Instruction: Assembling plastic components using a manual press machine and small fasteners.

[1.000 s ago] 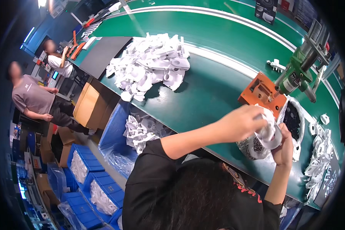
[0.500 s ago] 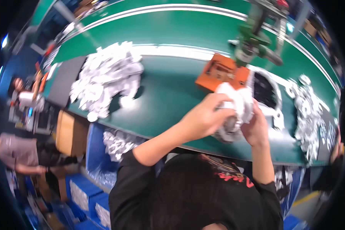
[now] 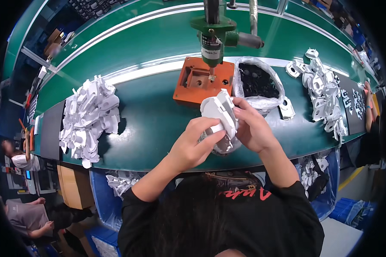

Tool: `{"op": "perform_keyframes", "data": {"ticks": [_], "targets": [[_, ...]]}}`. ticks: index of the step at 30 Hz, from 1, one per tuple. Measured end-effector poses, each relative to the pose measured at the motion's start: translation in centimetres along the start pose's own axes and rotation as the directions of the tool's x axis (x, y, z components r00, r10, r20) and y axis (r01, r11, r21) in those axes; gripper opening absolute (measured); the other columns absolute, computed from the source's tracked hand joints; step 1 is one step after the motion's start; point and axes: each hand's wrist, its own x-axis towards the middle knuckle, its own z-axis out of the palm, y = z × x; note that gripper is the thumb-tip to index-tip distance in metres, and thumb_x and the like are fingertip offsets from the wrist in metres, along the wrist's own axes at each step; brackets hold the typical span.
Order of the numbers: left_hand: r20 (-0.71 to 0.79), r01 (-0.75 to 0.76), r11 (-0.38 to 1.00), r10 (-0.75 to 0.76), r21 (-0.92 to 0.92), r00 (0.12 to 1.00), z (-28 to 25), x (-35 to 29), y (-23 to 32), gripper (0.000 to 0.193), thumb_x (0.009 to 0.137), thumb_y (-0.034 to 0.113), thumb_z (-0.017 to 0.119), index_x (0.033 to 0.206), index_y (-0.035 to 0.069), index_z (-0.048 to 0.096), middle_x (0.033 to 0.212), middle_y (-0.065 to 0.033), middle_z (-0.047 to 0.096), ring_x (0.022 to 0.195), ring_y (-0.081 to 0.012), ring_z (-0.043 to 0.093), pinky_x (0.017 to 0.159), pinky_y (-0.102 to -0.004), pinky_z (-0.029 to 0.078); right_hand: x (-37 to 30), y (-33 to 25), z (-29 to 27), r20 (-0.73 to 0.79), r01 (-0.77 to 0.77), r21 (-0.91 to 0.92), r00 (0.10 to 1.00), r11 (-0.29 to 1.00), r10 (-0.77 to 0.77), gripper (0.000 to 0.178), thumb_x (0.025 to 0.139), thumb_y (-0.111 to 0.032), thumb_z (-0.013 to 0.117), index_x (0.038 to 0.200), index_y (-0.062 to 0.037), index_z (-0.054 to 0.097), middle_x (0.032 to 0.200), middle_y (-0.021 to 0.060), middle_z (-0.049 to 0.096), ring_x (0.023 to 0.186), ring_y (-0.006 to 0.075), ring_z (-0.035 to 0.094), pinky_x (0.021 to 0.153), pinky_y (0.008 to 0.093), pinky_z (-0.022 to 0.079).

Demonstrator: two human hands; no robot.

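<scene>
A white plastic housing (image 3: pixel 211 109) with a rounded face and a slotted edge is held up between my two hands, just in front of the orange fixture block (image 3: pixel 188 95). My left hand (image 3: pixel 193 143) pinches its near left side with thumb and fingers. On the other side, my right hand (image 3: pixel 255 127) grips the right edge, its fingers partly hidden behind the part. Whether it is one piece or two stacked pieces I cannot tell. Below it, partly covered by the hands, sits a small clear plastic bag (image 3: pixel 227 149). Over the block hangs the green press head (image 3: pixel 212 40), its tip near the block's top.
A heap of white housings (image 3: pixel 90 118) lies on the green bench (image 3: pixel 154 124) at the left. Right of the block stand a clear bag of black parts (image 3: pixel 257 81) and a single white housing (image 3: pixel 287 109). More white parts (image 3: pixel 324 96) lie farther right. Other people are at both sides.
The view has turned, so the bench things sit differently in the picture. My hands still hold the white housing, now tilted with its slotted edge showing. The earlier frame is blurred.
</scene>
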Motion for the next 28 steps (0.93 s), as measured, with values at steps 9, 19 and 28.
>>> {"op": "perform_keyframes", "data": {"ticks": [9,19,28], "targets": [[0.078,0.012,1.0,-0.012,-0.002,0.997,-0.2,0.6,-0.1,0.044,0.061,-0.011,0.064,0.103,0.002,0.063,0.114,-0.0144,0.053,0.097,-0.0323,0.055,0.08,-0.0387,0.049,-0.2,0.7,-0.4,0.012,-0.117,0.035,0.993,0.992,0.117,0.039,0.093,-0.029,0.052,0.127,-0.0106,0.043,0.116,0.004,0.054,0.107,0.0176,0.055,0.09,0.0388,0.046],[0.153,0.149,0.989,-0.146,-0.006,0.977,0.0,0.8,1.0,0.041,0.066,-0.011,0.062,0.105,0.001,0.061,0.11,-0.0143,0.053,0.092,-0.0297,0.055,0.074,-0.0357,0.049,-0.2,1.8,-1.2,0.025,-0.111,0.035,0.994,0.993,0.11,0.039,0.094,-0.029,0.051,0.127,-0.0106,0.043,0.116,0.004,0.055,0.107,0.0174,0.056,0.088,0.0367,0.047],[0.188,0.101,0.969,-0.059,-0.226,0.98,-1.0,0.8,-0.1,0.089,0.066,0.012,0.078,0.139,0.016,0.028,0.143,-0.0167,0.039,0.126,-0.0382,0.043,0.109,-0.0534,0.024,-0.4,2.1,-1.4,0.228,-0.227,0.4,0.963,0.888,0.144,0.056,0.095,-0.041,0.044,0.139,-0.0073,0.032,0.133,0.0131,0.049,0.118,0.0399,0.05,0.099,0.0477,0.043]]}}
